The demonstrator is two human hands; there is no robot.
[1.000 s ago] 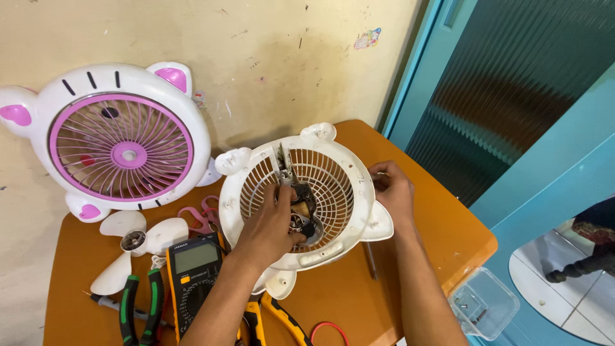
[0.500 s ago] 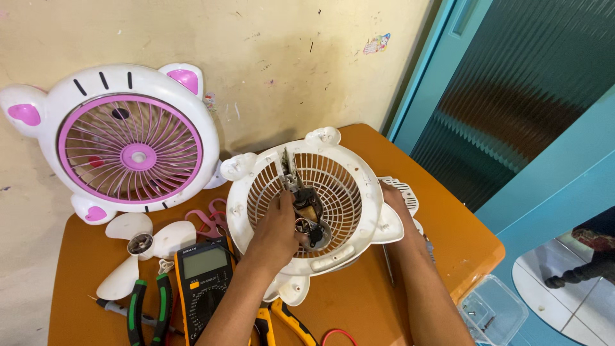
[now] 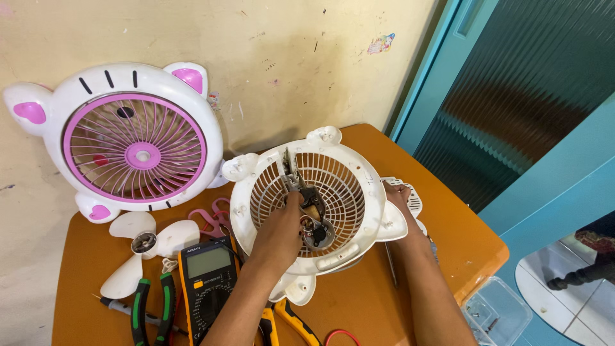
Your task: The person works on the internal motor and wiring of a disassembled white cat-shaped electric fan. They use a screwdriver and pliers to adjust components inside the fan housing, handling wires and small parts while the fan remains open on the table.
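Orange table (image 3: 448, 237) against a stained cream wall (image 3: 275, 57), teal door frame on the right. White fan housing (image 3: 307, 198) with a round grille sits tilted up near the table's middle, back side facing the camera. Left hand (image 3: 282, 230) rests on the grille, fingers closed around the metal motor bracket (image 3: 311, 211) at its centre. Right hand (image 3: 398, 195) is at the housing's right edge, mostly hidden behind it; looks like it grips the rim, but can't tell for certain.

Second fan (image 3: 122, 138), white with pink grille and pink ears, stands upright against the wall at left. Loose white fan blade (image 3: 144, 247) lies flat in front of it. Yellow-and-black multimeter (image 3: 206, 282) lies just beside the left forearm. Green-handled pliers (image 3: 152, 307) sit left of the meter, pink scissors (image 3: 214, 218) between blade and housing. Clear plastic box (image 3: 496, 314) with small parts sits off the table's right corner.
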